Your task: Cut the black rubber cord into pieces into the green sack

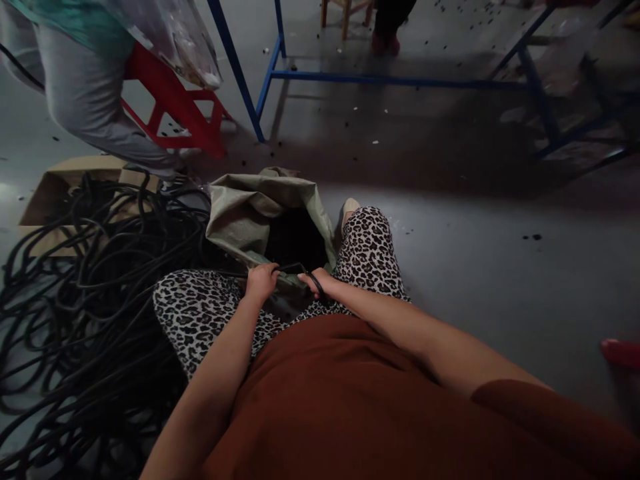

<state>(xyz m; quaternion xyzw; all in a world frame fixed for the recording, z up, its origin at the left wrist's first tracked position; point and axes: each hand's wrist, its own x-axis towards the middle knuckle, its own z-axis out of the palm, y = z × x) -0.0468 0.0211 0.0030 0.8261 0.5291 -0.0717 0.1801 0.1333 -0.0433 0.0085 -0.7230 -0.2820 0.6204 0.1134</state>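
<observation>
A thin black rubber strip [290, 267] runs between my two hands, just above the near rim of an open woven sack [240, 227]. My left hand [261, 282] is closed around the strip, which trails off to the left over my knee. My right hand [316, 283] is closed too, with a loop of the strip passing over its fingers near the wrist. The sack stands between my knees, and its inside is dark, holding black material I cannot make out.
Tangled black strips [100, 307] cover the floor on my left, partly spilling from a cardboard box [43, 200]. A red stool [175, 107] and a seated person's leg [85, 100] are beyond. A blue metal frame [380, 80] crosses ahead. Small black scraps dot the floor.
</observation>
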